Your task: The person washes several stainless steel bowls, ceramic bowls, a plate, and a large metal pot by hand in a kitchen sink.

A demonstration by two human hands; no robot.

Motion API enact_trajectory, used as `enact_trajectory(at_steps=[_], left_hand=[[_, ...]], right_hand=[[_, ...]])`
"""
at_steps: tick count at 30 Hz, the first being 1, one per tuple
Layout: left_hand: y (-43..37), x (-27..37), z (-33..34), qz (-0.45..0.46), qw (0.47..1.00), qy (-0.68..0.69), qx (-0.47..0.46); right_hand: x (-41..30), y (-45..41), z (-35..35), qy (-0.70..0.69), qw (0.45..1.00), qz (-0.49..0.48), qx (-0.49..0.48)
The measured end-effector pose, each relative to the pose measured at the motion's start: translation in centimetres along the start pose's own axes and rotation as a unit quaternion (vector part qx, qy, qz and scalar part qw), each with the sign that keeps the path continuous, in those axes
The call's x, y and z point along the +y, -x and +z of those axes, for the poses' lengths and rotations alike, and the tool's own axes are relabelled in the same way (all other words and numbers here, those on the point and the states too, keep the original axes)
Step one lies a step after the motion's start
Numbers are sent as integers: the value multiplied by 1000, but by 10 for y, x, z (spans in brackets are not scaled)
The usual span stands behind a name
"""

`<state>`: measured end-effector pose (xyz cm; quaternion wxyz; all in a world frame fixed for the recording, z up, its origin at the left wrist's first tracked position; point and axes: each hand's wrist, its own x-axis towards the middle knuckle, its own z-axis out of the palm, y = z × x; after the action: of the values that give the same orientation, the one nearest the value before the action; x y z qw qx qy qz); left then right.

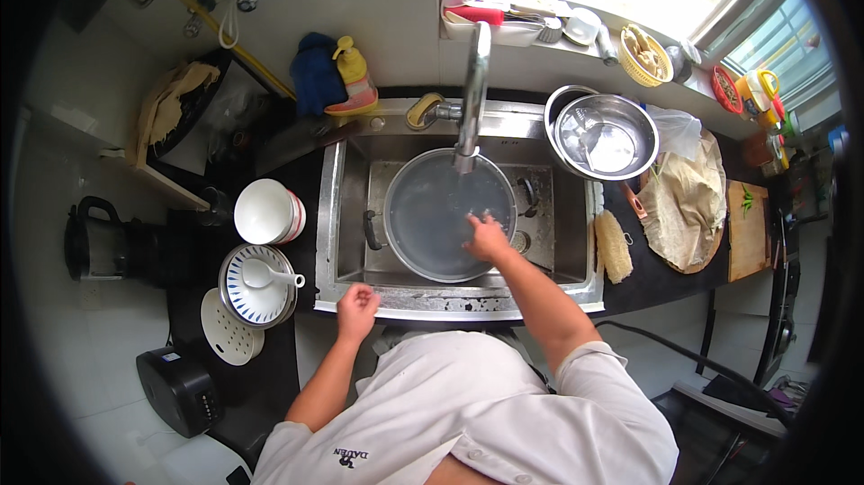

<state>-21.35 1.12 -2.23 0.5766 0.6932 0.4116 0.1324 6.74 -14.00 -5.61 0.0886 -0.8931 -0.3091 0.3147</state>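
A large round metal pot (432, 262) with black side handles stands in the stainless-steel sink (351, 188), full of cloudy grey water. My right hand (489, 241) reaches over its right side, fingers apart at the water; some fingertips look dipped in, and nothing shows in the grasp. Above the pot hangs the chrome faucet (472, 93), its spout over the water. My left hand (358, 309) is at the sink's front left edge with fingers curled and no object visible in it. Whether it touches the rim is unclear.
Left of the sink are stacked white bowls (262, 212), a patterned plate (253, 303) with a spoon, and a perforated white tray (226, 330). Steel bowls (607, 137) overlap the back right corner. A loofah (613, 247) and a cutting board (746, 242) lie right.
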Motion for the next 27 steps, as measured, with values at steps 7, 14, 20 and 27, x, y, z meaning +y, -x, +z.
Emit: enact_trajectory(at_steps=[7,14,20,27], left_hand=[[-72,42,68,192,937,-274,98],[-115,61,83,76,883,-445,130],[-149,9,63,70,948,-303,64],[-145,17,65,64,939,-329,72]], right_hand=[[-23,-35,28,78,954,-178,-227],[-35,-67,67,190,909,-268,-257],[-59,-69,77,305,881,-269,-241],[-87,-96,55,278,918,-221,-177]])
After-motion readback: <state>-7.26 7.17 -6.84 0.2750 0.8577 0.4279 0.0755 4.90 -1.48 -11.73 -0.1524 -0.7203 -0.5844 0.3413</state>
